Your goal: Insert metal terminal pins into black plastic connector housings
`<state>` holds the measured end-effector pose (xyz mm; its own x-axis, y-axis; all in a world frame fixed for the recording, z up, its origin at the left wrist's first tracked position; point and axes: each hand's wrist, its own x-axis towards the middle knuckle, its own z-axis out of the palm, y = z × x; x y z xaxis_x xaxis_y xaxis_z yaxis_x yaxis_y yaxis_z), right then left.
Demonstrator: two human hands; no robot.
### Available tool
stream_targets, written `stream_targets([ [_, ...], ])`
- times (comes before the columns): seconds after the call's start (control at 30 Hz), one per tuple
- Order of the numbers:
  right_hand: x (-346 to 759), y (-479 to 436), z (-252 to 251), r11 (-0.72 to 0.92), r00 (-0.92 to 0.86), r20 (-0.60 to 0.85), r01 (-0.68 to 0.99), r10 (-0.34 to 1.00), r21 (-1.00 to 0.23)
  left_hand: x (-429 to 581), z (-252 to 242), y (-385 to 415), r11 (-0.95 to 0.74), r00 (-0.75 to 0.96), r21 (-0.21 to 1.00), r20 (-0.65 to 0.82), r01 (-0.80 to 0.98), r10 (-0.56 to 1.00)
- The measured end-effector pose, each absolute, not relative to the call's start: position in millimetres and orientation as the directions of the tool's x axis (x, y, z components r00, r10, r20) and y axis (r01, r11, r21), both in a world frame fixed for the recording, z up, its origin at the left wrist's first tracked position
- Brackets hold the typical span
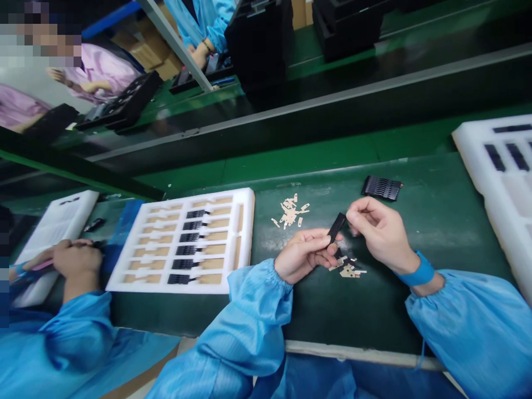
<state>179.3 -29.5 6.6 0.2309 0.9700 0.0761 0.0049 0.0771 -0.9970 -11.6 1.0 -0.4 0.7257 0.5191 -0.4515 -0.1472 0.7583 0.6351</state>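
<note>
My left hand (308,252) grips a small black rectangular part (336,227), tilted with its upper end toward my right hand. The fingers of my right hand (380,233) are pinched together at that upper end; whatever lies between them is too small to make out. Below the black part lies a little heap of pale and dark flat pieces (351,270). Farther back on the green table is a loose pile of cream-coloured flat pieces (290,211). A stack of black ribbed parts (382,188) rests beyond my right hand.
Left of my hands is a white foam tray (249,238) with black comb-like parts in one column. Another white tray (469,149) stands at the far right. A co-worker's hands (77,260) are at the left, near a third tray (31,249). People work behind a rail (270,113).
</note>
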Motion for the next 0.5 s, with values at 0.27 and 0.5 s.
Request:
stream_targets([
  [0.27, 178.8, -28.0, 3.5, 0.058, 0.228, 0.057, 0.004, 0.972, -0.998, -11.8, 0.0, 1.6, 0.754, 0.728, 0.644, -0.455, -0.129, 0.513],
  [0.5, 180.9, -27.9, 3.8, 0.05, 0.193, 0.052, 0.011, 0.98, -0.999, -13.7, 1.9, 2.8, 0.781, 0.734, 0.614, -0.478, -0.113, 0.482],
])
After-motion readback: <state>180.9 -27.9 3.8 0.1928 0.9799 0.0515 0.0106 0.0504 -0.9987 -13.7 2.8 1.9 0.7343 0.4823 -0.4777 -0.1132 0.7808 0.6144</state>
